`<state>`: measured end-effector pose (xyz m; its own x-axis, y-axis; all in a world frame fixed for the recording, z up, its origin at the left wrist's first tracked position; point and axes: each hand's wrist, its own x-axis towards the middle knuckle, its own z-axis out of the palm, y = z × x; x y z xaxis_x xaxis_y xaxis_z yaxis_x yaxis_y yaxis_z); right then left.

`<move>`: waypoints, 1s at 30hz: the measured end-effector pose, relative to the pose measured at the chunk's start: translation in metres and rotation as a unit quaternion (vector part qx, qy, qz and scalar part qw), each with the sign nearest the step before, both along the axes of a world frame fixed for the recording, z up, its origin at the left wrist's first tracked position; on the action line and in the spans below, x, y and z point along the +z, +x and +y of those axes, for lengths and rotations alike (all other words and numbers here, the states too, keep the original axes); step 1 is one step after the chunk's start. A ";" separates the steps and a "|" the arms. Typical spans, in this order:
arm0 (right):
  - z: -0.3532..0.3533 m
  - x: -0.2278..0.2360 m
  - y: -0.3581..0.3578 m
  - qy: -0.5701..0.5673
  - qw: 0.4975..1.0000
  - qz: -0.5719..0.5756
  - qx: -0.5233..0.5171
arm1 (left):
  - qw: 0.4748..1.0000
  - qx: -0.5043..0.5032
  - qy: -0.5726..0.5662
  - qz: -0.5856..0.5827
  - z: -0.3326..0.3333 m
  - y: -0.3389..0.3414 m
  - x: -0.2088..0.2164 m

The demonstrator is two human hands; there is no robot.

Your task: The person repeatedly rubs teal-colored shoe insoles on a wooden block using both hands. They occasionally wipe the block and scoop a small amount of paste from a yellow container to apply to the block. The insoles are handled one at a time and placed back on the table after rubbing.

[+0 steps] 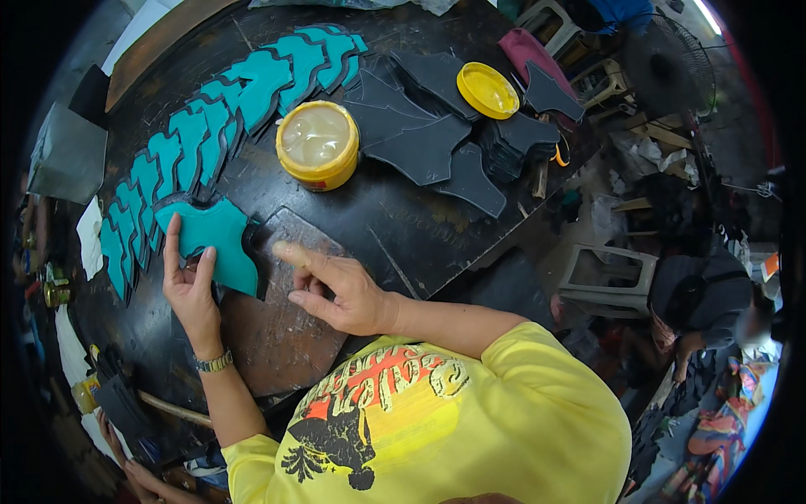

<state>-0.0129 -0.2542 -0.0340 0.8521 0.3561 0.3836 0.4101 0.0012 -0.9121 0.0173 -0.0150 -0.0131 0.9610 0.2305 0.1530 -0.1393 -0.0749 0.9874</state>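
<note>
Teal facing covers one shaped piece [231, 244] at the left hand [191, 298], its dark edging visible along the margins. Completed portion, as judged from the layout: numerous teal-faced pieces [185, 130] lie overlapped in a curved row across the table [395, 220]. Remaining portion, likewise judged: black pieces [411, 139] are stacked beyond the open yellow tub [323, 178], showing no teal. The tub's lid [489, 91] rests on that stack. Position relative to grip: the shaped piece lies at the brown board's [285, 353] far left end, beneath the left forefinger and thumb, which are spread wide; whether the other fingers close underneath cannot be told. The right hand [340, 294] is apart from it, loosely curled, holding nothing visible, forefinger extended with a pale coating.
</note>
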 end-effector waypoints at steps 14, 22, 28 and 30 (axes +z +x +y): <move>0.000 0.001 0.005 0.032 0.999 -0.006 0.016 | 0.999 0.008 0.031 0.024 0.004 -0.004 -0.006; 0.001 0.001 0.007 0.040 0.999 -0.012 0.009 | 0.999 0.003 0.041 0.031 0.005 -0.005 -0.006; 0.001 0.003 0.009 0.040 0.999 -0.013 0.012 | 0.999 0.006 0.037 0.025 0.005 -0.006 -0.006; 0.000 0.004 0.009 0.040 0.999 -0.016 0.011 | 0.999 0.004 0.039 0.027 0.006 -0.006 -0.006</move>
